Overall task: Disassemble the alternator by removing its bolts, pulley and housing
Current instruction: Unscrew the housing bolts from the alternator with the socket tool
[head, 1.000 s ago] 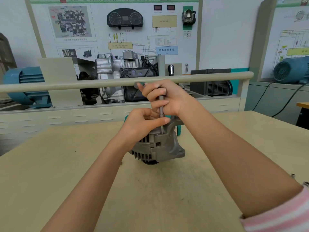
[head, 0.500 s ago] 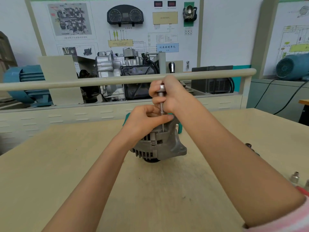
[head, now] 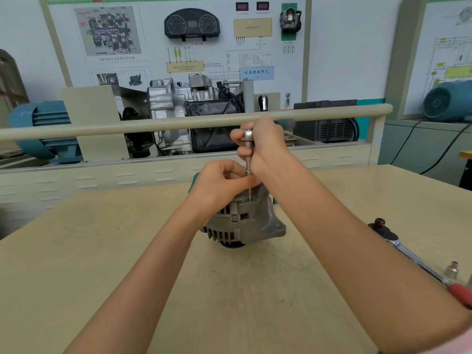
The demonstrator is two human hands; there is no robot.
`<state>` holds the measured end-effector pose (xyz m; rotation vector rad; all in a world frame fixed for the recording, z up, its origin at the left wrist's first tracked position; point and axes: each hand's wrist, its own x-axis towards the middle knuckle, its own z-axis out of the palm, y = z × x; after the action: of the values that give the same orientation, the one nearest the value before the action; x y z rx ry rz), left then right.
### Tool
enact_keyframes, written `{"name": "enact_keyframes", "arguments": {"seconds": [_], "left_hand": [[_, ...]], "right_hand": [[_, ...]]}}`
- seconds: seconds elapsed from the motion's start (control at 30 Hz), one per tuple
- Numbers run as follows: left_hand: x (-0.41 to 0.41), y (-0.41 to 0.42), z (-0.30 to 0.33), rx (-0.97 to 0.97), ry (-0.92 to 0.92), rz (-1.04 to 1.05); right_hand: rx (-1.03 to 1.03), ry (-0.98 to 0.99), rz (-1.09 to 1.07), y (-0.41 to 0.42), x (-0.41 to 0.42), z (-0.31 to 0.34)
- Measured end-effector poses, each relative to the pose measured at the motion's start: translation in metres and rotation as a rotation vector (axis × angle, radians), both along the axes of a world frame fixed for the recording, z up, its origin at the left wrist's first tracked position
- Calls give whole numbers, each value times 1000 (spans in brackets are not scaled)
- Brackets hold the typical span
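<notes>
A grey metal alternator (head: pixel 245 222) stands on the wooden table (head: pixel 127 251), pulley side down. A thin silver driver tool (head: pixel 248 152) stands upright over its top, tip in the housing. My right hand (head: pixel 263 146) is closed around the tool's upper part, its silver cap showing above my fingers. My left hand (head: pixel 222 185) rests on the alternator's top, fingers pinching the lower shaft of the tool. The alternator's top face and the bolt under the tip are hidden by my hands.
A ratchet wrench (head: pixel 413 256) with a red handle lies at the table's right edge, a small socket (head: pixel 451 270) standing beside it. Something teal (head: pixel 194 178) sits behind the alternator. A beige rail (head: pixel 102 127) and a training bench with an engine (head: pixel 194 113) stand beyond the table.
My right hand has slid up the tool, so its silver cap now shows. The view has shifted, bringing the ratchet wrench and socket into sight at right.
</notes>
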<state>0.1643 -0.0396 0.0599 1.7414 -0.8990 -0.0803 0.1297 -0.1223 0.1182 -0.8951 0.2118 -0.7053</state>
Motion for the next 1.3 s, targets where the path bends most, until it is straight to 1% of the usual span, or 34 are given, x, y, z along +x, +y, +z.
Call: {"name": "enact_keyframes", "arguments": {"seconds": [0.07, 0.2, 0.23, 0.27, 0.3, 0.33, 0.37, 0.43, 0.47, 0.5, 0.57, 0.63, 0.7, 0.77, 0.8, 0.83, 0.87, 0.9, 0.93, 0.97, 1.03, 1.07, 1.1, 1.13, 1.17, 1.2, 1.23, 1.3], "left_hand": [[1, 0, 1, 8, 15, -24], [1, 3, 2, -3, 50, -70], [2, 3, 2, -7, 53, -68], [2, 4, 2, -10, 56, -62], [3, 4, 1, -13, 59, -57], [3, 4, 1, -14, 60, -54], [3, 3, 1, -15, 54, -52], [3, 0, 1, -12, 19, -31], [3, 0, 1, -4, -3, -20], [4, 0, 1, 4, -17, -20], [3, 1, 2, 2, -1, -39], [3, 3, 3, 5, 28, -54], [3, 3, 3, 12, 55, -74], [3, 4, 2, 0, 82, -91], [4, 5, 3, -9, 94, -92], [5, 5, 3, -17, 102, -90], [6, 6, 3, -21, 105, -89], [6, 6, 3, -19, 103, -90], [6, 5, 4, -15, 99, -92], [5, 5, 4, -14, 92, -94], [3, 3, 3, -23, 54, -78], [3, 2, 2, -26, 26, -57], [2, 1, 2, -26, 3, -38], [1, 0, 1, -28, -9, -26], [1, 0, 1, -31, -4, -25], [0, 1, 1, -32, 13, -33], [0, 2, 1, -29, 33, -44], [1, 4, 2, -13, 52, -56]], "right_hand": [[-37, 72, 199, -9, 0, 6], [6, 61, 711, -29, 1, 5], [19, 49, 771, -30, -1, 3], [32, 40, 783, -30, -3, 3], [49, 33, 741, -27, -3, 3], [68, 21, 635, -21, -2, 2], [78, 3, 461, -15, -3, 1], [75, -85, -10, -5, 0, -6], [83, -130, -177, 0, 0, -9], [89, -161, -246, 2, 1, -11], [53, -128, -195, 3, 0, -9], [7, -20, -41, -1, -1, -3], [20, 60, 225, -12, -1, 3], [36, 83, 517, -23, 2, 5], [31, 90, 617, -27, 2, 5], [21, 94, 664, -29, 1, 5], [12, 93, 674, -28, -1, 5], [0, 83, 636, -25, -2, 4], [-9, 63, 544, -19, -3, 3], [-11, 36, 391, -12, -4, 1], [27, -79, -5, -1, 0, -5], [63, -139, -145, 2, 1, -8], [80, -171, -204, 3, 2, -9], [72, -158, -197, 2, 2, -8], [40, -106, -139, 0, 1, -6], [1, -40, -33, -3, 0, -4], [-23, 21, 112, -7, 0, -1], [-36, 79, 455, -18, 2, 3]]}}
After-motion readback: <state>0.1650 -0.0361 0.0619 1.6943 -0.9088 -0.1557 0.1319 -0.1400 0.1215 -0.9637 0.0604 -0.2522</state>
